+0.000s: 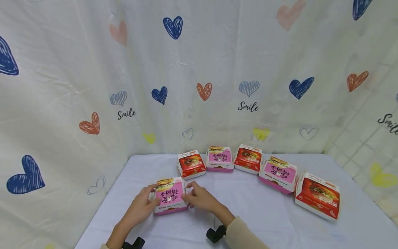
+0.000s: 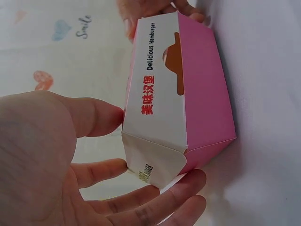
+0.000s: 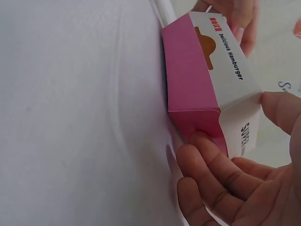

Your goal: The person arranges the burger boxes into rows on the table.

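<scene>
A pink and white hamburger box (image 1: 170,194) with a burger picture and dark lettering on its lid lies at the front left of the table. My left hand (image 1: 140,205) holds its left side, thumb at the lid's edge and fingers along the side wall. On the opposite side my right hand (image 1: 202,199) grips it the same way. In the right wrist view, fingertips (image 3: 200,141) press into the pink lower wall. The left wrist view shows the closed lid's front flap (image 2: 160,75) tucked over the pink base.
Behind and to the right, boxes form an arc: a red one (image 1: 191,164), a pink one (image 1: 219,158), another red one (image 1: 248,158), another pink one (image 1: 278,174) and a red one (image 1: 318,195) at far right. A white cloth covers the table (image 1: 248,221); a heart-printed curtain (image 1: 217,52) hangs behind.
</scene>
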Demonstrator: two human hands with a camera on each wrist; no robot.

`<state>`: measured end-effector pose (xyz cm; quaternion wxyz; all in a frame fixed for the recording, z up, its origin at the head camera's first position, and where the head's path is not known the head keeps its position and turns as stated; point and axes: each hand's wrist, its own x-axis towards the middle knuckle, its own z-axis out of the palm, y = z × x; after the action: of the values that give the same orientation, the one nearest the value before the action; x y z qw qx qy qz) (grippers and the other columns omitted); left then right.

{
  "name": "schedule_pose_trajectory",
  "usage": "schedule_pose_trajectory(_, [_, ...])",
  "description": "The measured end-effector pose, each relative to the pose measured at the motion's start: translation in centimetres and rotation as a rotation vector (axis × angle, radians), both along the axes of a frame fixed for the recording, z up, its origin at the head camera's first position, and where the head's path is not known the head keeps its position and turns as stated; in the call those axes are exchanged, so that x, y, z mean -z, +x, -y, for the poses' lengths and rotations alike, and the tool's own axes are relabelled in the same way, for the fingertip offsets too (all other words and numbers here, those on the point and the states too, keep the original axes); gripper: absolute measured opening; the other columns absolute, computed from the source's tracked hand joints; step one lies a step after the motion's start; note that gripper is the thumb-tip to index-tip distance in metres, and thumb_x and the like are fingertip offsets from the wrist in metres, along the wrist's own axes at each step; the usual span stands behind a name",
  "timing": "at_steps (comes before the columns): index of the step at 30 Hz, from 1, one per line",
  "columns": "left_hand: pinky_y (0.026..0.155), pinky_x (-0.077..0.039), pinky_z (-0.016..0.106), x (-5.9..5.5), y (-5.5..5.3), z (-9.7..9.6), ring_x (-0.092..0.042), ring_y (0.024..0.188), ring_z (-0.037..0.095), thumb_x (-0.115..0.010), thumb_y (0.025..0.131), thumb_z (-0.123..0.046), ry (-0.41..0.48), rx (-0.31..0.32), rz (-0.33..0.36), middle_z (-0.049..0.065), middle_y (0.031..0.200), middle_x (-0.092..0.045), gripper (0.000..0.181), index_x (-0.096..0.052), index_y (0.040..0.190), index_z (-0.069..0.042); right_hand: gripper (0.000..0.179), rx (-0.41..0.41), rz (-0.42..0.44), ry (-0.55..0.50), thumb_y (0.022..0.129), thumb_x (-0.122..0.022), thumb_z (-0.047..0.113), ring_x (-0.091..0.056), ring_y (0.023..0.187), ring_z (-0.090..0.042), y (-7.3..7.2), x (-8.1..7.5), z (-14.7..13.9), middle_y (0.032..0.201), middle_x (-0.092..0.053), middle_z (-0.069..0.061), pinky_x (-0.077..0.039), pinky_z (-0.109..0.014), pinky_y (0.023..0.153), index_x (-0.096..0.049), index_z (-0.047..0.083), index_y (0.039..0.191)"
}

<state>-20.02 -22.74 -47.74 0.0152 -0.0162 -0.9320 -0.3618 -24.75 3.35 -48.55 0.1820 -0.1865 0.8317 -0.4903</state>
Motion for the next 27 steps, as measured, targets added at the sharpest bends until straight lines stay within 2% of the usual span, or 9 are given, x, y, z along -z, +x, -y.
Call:
schedule_pose_trajectory(7, [0.064,-0.049,0.028,0.1,0.2,-0.6,-0.058,0.08,0.011,-0.071,0.096,-0.03,0.01,0.014,0.016,0.014,0.142,-0.057,0.062,-0.047,0.152,-0.017,0.056,-0.036,-0.011,-0.001,0.1,-0.064,0.044,-0.065,0.079,-0.017,0.0,0.1,-0.9,0.088,-0.069,-0.001,-0.049,-0.033,0.071,-0.045,0.009,0.139])
schedule_pose_trajectory(13, [0.065,-0.05,0.029,0.1,-0.1,-1.2,-0.06,0.081,0.01,-0.071,0.096,-0.032,0.011,0.045,0.019,0.014,0.142,-0.057,0.061,-0.048,0.151,-0.018,0.059,-0.021,-0.026,0.007,0.099,-0.065,0.044,-0.065,0.081,-0.019,0.0,-0.1,-1.6,0.091,-0.067,-0.001,-0.049,-0.034,0.072,-0.044,0.007,0.14])
schedule_pose_trajectory(20, [0.07,-0.052,0.03,0.2,-0.7,-1.7,-0.065,0.086,0.01,-0.071,0.096,-0.033,0.018,0.108,0.007,0.014,0.141,-0.058,0.059,-0.049,0.149,-0.02,0.058,0.023,-0.034,0.007,0.1,-0.064,0.044,-0.064,0.083,-0.02,-0.3,-0.2,-2.5,0.097,-0.065,-0.004,-0.048,-0.033,0.072,-0.045,0.009,0.141])
schedule_pose_trajectory(27, [0.067,-0.052,0.029,0.1,-1.4,-2.2,-0.062,0.087,0.013,-0.073,0.094,-0.039,0.019,0.198,0.04,0.016,0.146,-0.053,0.07,-0.043,0.153,-0.016,0.066,0.071,-0.039,0.012,0.098,-0.065,0.049,-0.065,0.089,-0.019,-0.6,0.1,-3.4,0.114,-0.061,-0.008,-0.052,-0.035,0.077,-0.043,0.013,0.148])
